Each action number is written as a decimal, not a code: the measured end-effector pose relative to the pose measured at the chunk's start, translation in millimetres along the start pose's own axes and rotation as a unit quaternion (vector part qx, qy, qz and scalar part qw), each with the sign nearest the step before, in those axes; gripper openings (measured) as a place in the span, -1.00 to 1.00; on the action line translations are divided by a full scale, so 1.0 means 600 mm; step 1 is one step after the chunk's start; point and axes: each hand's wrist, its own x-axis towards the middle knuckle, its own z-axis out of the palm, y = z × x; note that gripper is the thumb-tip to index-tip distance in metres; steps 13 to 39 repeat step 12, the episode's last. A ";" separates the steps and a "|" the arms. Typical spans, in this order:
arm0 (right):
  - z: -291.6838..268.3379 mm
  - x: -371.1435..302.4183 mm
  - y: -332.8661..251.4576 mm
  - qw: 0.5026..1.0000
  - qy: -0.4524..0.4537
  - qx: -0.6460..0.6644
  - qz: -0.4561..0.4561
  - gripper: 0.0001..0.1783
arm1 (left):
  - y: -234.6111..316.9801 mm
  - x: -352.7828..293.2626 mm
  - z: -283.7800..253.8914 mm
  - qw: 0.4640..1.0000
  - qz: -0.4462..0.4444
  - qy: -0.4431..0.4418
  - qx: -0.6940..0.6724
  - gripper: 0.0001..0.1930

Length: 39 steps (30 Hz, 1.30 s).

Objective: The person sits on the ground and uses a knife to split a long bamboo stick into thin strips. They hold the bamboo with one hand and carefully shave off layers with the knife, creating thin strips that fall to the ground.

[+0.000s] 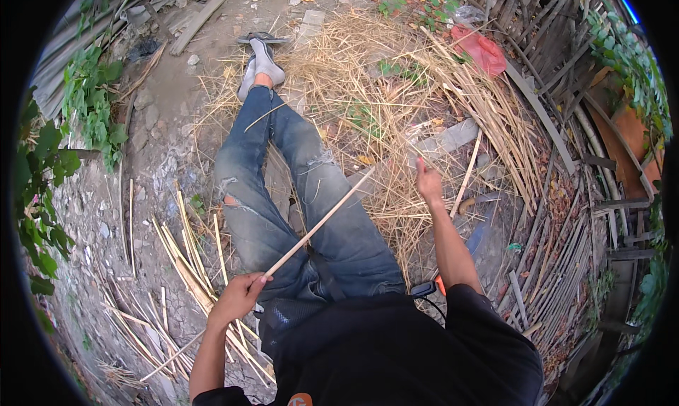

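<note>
My left hand [238, 297] is closed round a long, thin bamboo stick [322, 223]. The stick slants up and to the right across my thighs, and its lower end runs back past my left forearm. My right hand [429, 182] is raised to the right of the stick's upper end, apart from it, with fingers curled and thumb upward. Whatever it may hold is too unclear to make out. On the ground beside my right forearm lies a tool with a wooden handle [467, 206] and a curved dark blade.
Bamboo shavings [353, 73] cover the ground beyond my legs. Split strips [506, 141] lie bundled at right, near a red plastic bag [481, 50]. More strips [185, 264] rest at left. Stacked sticks [548, 271] and a wooden fence [552, 24] border the right side. Leafy plants [92, 102] stand left.
</note>
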 end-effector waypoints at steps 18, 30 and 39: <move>-0.053 -0.039 -0.044 0.967 -0.028 0.245 -0.067 -0.37 | 0.007 0.042 0.021 0.999 0.019 0.025 0.005 -0.66; -0.053 -0.039 -0.044 0.967 -0.028 0.245 -0.067 -0.37 | 0.007 0.042 0.021 0.999 0.019 0.025 0.005 -0.66; -0.053 -0.039 -0.044 0.967 -0.028 0.245 -0.067 -0.37 | 0.007 0.042 0.021 0.999 0.019 0.025 0.005 -0.66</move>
